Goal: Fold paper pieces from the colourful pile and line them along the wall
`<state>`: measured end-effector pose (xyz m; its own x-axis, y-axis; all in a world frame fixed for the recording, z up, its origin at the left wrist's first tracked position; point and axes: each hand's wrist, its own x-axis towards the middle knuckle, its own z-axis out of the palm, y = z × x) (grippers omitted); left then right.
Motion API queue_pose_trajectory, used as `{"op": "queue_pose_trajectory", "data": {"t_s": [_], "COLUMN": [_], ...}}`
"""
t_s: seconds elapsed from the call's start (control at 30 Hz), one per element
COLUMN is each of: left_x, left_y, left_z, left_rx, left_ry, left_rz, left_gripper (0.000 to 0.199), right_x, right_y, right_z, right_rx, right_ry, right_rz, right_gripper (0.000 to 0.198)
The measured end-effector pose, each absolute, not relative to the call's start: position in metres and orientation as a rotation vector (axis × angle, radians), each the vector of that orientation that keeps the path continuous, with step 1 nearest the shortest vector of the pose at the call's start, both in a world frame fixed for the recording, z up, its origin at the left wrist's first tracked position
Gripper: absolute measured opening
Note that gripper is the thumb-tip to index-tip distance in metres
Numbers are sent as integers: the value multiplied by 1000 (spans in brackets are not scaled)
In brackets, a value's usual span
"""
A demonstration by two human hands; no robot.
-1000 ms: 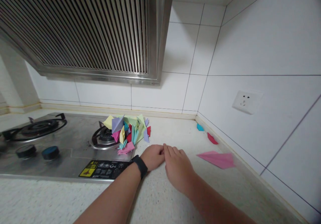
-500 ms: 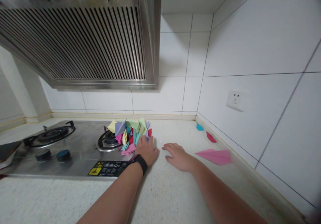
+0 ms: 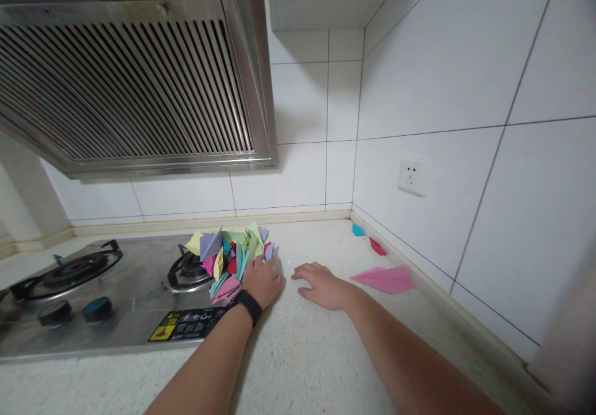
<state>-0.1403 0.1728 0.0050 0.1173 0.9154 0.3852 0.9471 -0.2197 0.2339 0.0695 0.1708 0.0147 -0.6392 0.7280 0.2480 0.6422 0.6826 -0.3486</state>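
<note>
- From where I stand, the left hand [image 3: 262, 283] rests against the right edge of the pile of folded paper [image 3: 230, 254]; whether its fingers pinch a piece I can't tell.
- The right hand [image 3: 321, 286] is low over the countertop [image 3: 298, 359], thumb and fingers apart, reaching toward the left one.
- A dark wristband [image 3: 250, 308] circles the left wrist.
- That colourful pile sits partly over the right burner [image 3: 174, 278] of the stove [image 3: 130, 306], spilling onto the counter.
- Just beyond the right wrist lies a pink paper dart [image 3: 385, 280].
- Farther back, a red piece [image 3: 377, 247] and a blue piece [image 3: 357, 230] lie along the wall.
</note>
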Motion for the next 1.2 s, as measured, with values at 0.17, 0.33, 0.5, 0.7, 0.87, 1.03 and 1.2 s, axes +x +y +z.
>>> {"op": "queue_pose_trajectory", "data": {"t_s": [0.17,0.33,0.5,0.7,0.87,1.03,1.2], "left_x": [-140,-132,-126,-124,-122,-120,-120], "left_y": [182,179,169,164,161,164,165], "left_z": [4,4,9,13,15,13,16], "left_rx": [-2431,-2624,-2727,-2825,-2868,-2847,-2785], "left_ry": [-1740,-1641,-1636,-1614,-1523,-1573,-1729], "left_rz": [-1210,-1616,-1583,-1601,-1733,-1984,-2218], "left_gripper": [37,29,30,31,30,48,57], "right_x": [71,76,79,75,72,70,65], "right_y": [175,184,184,176,175,178,188], "right_z": [19,22,27,33,33,26,16], "right_rx": [-1055,-1165,-1099,-1049,-1083,-1086,-1076], "right_ry": [-2411,-2179,-2052,-2214,-2203,-2081,-1818], "right_rz": [295,239,131,47,79,244,758], "right_gripper": [30,23,19,26,8,5,13]}}
